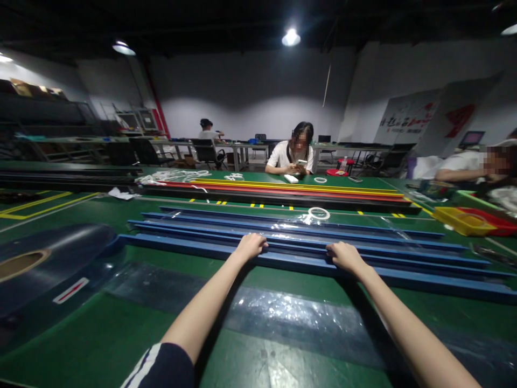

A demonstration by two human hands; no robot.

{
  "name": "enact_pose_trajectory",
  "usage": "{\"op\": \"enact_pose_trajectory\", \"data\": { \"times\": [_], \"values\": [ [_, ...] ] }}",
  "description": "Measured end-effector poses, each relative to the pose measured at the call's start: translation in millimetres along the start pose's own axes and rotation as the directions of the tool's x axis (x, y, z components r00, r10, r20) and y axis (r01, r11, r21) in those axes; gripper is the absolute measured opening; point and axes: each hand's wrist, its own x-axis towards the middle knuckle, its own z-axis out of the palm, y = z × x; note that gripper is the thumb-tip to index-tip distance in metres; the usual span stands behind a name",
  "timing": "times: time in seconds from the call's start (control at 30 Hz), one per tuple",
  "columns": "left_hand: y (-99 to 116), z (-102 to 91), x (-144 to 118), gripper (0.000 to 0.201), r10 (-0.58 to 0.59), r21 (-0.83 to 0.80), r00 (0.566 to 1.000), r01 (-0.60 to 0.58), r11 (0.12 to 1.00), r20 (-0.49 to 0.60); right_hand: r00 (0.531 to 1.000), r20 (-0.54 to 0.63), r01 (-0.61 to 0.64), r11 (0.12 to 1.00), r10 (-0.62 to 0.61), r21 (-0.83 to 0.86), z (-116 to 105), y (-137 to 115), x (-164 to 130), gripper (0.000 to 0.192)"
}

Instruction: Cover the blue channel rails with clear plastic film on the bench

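The nearest long blue plastic strip (299,262) lay across the green table (121,323), at the front of a row of similar blue strips (283,229). The left hand (251,246) and right hand (344,255) curled their fingers over its far edge, gripping it. A clear plastic sheet (283,318) lay nearer, and a white tape ring (319,213) beyond.

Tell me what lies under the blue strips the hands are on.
Under the blue strips a clear plastic sheet spreads over the green table, reaching toward the wearer. The left hand and right hand cover part of the nearest strip; what lies directly beneath is hidden.
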Motion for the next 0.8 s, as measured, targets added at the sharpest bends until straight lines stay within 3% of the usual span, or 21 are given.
{"op": "enact_pose_trajectory", "data": {
  "times": [0.27, 0.43, 0.5, 0.57, 0.63, 0.7, 0.73, 0.8],
  "values": [
    [-15, -2.0, -7, 0.026, 0.022, -0.006, 0.997, -0.023, 1.0, -0.078, 0.999, 0.029, 0.044, 0.998, -0.045, 0.053, -3, -11, 2, 0.029],
    [-23, 2.2, -11, 0.031, 0.018, 0.003, 0.986, -0.018, 1.0, -0.168, 0.985, 0.14, 0.063, 0.969, -0.099, 0.237, -20, -4, 13, 0.026],
    [-24, 5.1, -12, 0.031, 0.013, -0.007, 0.982, -0.014, 1.0, -0.187, 0.996, 0.073, 0.021, 0.953, -0.045, 0.302, -30, 8, 20, 0.031],
    [-24, 8.0, -13, 0.03, 0.007, -0.023, 0.978, -0.012, 1.0, -0.207, 0.987, -0.078, -0.114, 0.958, 0.139, 0.262, -35, 26, 26, 0.034],
    [-24, 10.6, -14, 0.03, 0.0, -0.037, 0.974, -0.009, 0.999, -0.225, 0.899, -0.307, -0.276, 0.948, 0.312, 0.156, -30, 50, 28, 0.032],
    [-23, 12.3, -14, 0.03, -0.011, -0.048, 0.971, 0.0, 0.999, -0.239, 0.72, -0.517, -0.457, 0.877, 0.464, 0.149, -15, 78, 26, 0.037],
    [-23, 12.8, -15, 0.03, -0.017, -0.052, 0.97, 0.004, 0.999, -0.243, 0.616, -0.57, -0.543, 0.817, 0.544, 0.193, -5, 93, 23, 0.044],
    [-22, 13.4, -15, 0.029, -0.024, -0.062, 0.968, 0.008, 0.998, -0.249, 0.444, -0.548, -0.667, 0.67, 0.709, 0.326, 14, 123, 17, 0.064]
  ]
}}
